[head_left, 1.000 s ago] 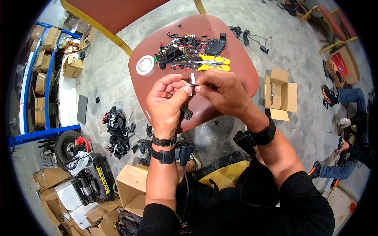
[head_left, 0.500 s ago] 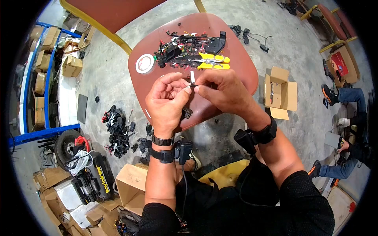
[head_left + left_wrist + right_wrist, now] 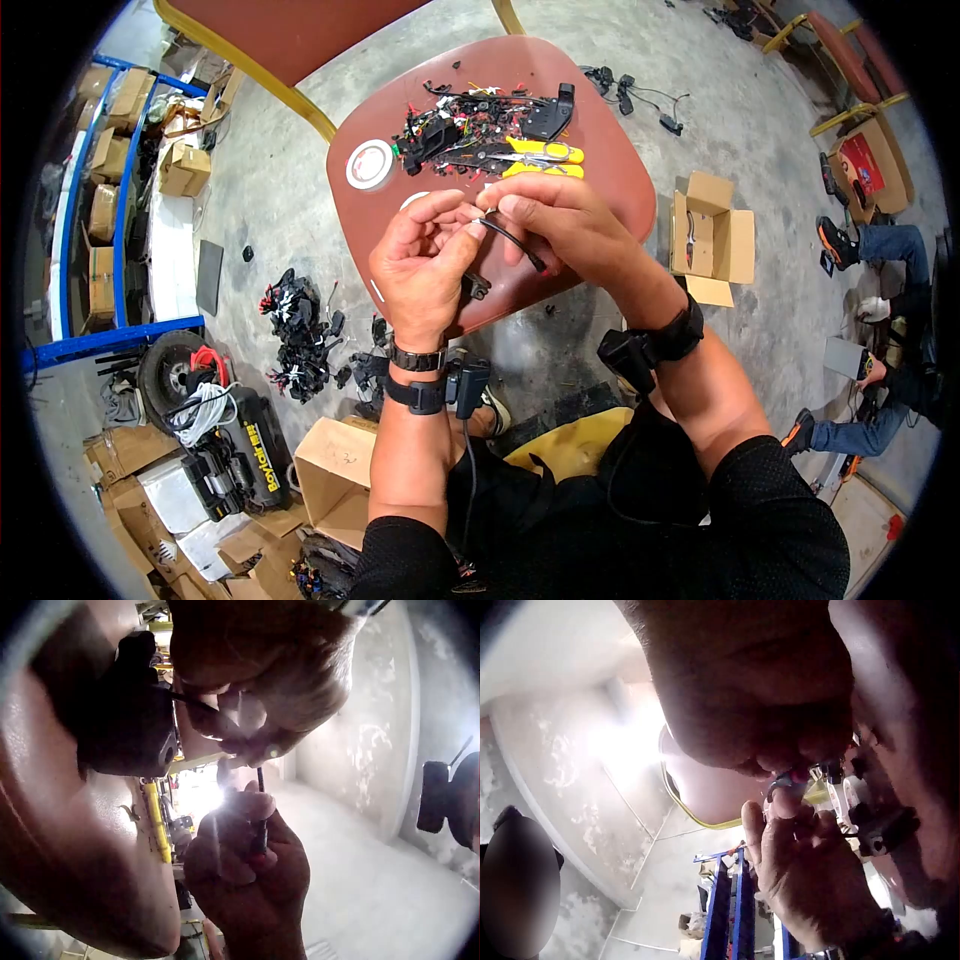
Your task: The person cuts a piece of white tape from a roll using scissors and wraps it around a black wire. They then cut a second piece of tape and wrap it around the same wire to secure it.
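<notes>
Both hands meet over the near part of the red-brown chair seat (image 3: 610,215). My left hand (image 3: 422,262) pinches a short black cable (image 3: 515,241) between thumb and fingers; its far end shows a bit of red. With thumb and forefinger together, my right hand (image 3: 575,225) pinches at the cable's tip, where thin light strands show, and the rest of the cable runs across under its palm. A black plastic part (image 3: 127,731) with a round hole hangs by a lead below the left hand in the left wrist view. Fingers partly hide the pinched tip.
Beyond the hands lie yellow-handled cutters (image 3: 545,160), a pile of wire scraps and connectors (image 3: 480,112), and a white tape roll (image 3: 369,165). An open carton (image 3: 740,245) stands right of the seat. Black parts (image 3: 300,340) are heaped on the floor at left.
My right hand has turned, its fingers shifting up slightly and spreading from the palm. The black cable, earlier mostly hidden, now shows stretching down to the right. The left hand has hardly moved.
</notes>
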Motion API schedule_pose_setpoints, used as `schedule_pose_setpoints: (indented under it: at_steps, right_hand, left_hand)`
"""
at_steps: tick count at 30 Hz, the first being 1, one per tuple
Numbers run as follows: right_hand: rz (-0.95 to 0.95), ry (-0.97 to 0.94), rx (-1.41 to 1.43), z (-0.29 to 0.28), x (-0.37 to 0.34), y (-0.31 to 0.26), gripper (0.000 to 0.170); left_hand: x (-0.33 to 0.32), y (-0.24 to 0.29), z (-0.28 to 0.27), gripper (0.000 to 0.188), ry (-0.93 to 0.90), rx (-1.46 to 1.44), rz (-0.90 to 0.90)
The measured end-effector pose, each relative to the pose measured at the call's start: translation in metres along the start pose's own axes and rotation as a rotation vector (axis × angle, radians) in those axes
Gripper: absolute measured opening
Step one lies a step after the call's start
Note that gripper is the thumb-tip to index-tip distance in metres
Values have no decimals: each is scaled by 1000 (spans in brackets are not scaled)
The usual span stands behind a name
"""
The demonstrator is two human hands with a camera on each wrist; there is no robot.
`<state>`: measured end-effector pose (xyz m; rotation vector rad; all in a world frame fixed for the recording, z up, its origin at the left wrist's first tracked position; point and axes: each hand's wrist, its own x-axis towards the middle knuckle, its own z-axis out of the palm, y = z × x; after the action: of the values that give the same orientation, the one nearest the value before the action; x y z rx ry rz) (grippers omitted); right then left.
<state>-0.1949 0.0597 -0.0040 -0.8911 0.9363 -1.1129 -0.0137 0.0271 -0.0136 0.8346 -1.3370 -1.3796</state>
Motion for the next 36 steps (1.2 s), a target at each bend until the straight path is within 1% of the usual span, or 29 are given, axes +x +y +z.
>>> schedule_pose_setpoints:
  at_steps: [3, 5, 6, 9, 14, 18, 21, 30, 36]
  right_hand:
    - [76, -49, 59, 2, 3, 7, 27]
    - [55, -54, 90, 1, 6, 12, 26]
    - [45, -58, 105, 1, 7, 14, 25]
    - [45, 14, 111, 2, 8, 17, 23]
    - [57, 34, 122, 0, 9, 16, 19]
    - [60, 28, 160, -1, 9, 16, 19]
    - [90, 59, 168, 1, 9, 14, 18]
    - [64, 1, 228, -3, 11, 21, 24]
    - [0, -21, 216, 0, 12, 22, 27]
  left_hand:
    - [-1, -1, 1, 34, -23, -41, 5]
    - [-2, 3, 4, 33, -53, -102, 2]
    - [-2, 2, 3, 32, -52, -85, -1]
    - [-2, -1, 1, 32, -51, -31, 6]
    - [-3, 1, 1, 33, -64, 37, 37]
    - [-4, 1, 2, 33, -59, 15, 27]
    - [-4, 1, 2, 33, -56, 0, 21]
    - [-6, 0, -1, 34, -73, -67, -2]
    - [-7, -1, -3, 32, -69, -63, -8]
